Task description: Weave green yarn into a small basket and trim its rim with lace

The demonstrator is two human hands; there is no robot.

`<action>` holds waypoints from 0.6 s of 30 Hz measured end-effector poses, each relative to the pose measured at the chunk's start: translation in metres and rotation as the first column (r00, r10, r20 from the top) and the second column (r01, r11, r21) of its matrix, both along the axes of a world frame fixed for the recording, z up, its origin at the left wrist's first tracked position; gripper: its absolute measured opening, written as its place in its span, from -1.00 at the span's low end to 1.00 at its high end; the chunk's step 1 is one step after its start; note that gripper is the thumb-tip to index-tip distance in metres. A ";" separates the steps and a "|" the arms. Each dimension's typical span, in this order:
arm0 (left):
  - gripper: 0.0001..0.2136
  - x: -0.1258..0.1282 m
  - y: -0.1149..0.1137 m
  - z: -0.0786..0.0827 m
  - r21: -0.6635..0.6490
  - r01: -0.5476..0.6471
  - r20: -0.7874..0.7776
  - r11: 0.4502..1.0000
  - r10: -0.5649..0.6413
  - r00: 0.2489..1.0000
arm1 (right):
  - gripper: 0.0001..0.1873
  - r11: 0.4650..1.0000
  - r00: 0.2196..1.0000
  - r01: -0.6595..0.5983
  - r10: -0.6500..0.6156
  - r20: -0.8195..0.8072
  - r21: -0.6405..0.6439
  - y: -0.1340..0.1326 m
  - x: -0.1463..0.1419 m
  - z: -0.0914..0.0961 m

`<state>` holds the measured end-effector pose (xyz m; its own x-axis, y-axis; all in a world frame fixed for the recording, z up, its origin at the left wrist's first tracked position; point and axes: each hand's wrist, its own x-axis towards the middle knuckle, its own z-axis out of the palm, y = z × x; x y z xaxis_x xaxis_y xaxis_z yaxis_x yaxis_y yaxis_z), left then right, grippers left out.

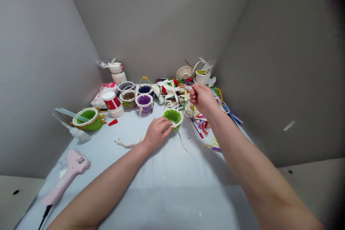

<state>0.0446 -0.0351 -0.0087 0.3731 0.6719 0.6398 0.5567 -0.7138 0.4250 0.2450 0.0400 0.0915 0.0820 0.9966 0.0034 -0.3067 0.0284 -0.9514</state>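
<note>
My left hand (158,133) grips the near rim of a small green woven basket (172,115), its fingers closed over the white edging. A loose white cord trails from the basket onto the table on the right. Beneath my left wrist lies a strip of white trim (124,144). Raised above a heap of lace and cords, my right hand (202,97) has its fingers pinched together. White lace (172,88) runs close by those fingertips, but what they hold is too small to make out.
Several small finished baskets, one a purple basket (144,103), stand at the back. Left are a green basket (87,119), a glue bottle (80,134) and a pink hot glue gun (66,176) with a black cable. A red-capped pen (197,128) lies right of centre. Grey walls enclose the table.
</note>
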 end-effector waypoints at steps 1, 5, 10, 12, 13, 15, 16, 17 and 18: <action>-0.91 0.000 0.000 0.000 -0.001 0.000 -0.003 1.000 0.000 1.000 | -0.81 0.999 0.999 0.033 -0.033 0.007 0.013 0.005 0.006 0.001; -0.90 -0.001 0.000 -0.001 0.001 -0.009 -0.016 1.000 0.009 1.000 | -0.81 0.991 0.991 0.127 -0.128 0.041 0.030 0.021 0.027 0.000; -0.91 -0.002 -0.001 0.001 0.005 -0.005 -0.023 1.000 0.005 1.000 | -0.76 0.978 0.977 0.203 -0.205 0.050 0.045 0.034 0.047 -0.006; -0.90 -0.002 -0.001 0.001 -0.001 -0.001 -0.018 1.000 0.001 1.000 | -0.72 0.971 0.970 0.227 -0.232 0.070 0.070 0.038 0.055 -0.008; -0.90 -0.002 -0.001 0.001 -0.007 -0.002 -0.018 1.000 0.002 1.000 | -0.69 0.968 0.967 0.235 -0.242 0.083 0.085 0.040 0.060 -0.009; -0.90 -0.002 -0.001 0.000 -0.019 -0.009 -0.021 1.000 0.008 1.000 | -0.66 0.963 0.960 0.242 -0.255 0.113 0.115 0.041 0.067 -0.011; -0.90 -0.002 -0.001 0.000 -0.021 -0.012 -0.023 1.000 0.011 1.000 | -0.65 0.962 0.957 0.243 -0.259 0.130 0.127 0.041 0.069 -0.011; -0.91 -0.002 0.000 0.000 -0.021 -0.015 -0.023 1.000 0.015 1.000 | -0.65 0.961 0.955 0.238 -0.258 0.150 0.138 0.041 0.069 -0.012; -0.91 -0.001 0.000 0.000 -0.020 -0.016 -0.022 1.000 0.016 1.000 | -0.67 0.962 0.952 0.228 -0.253 0.174 0.150 0.039 0.068 -0.013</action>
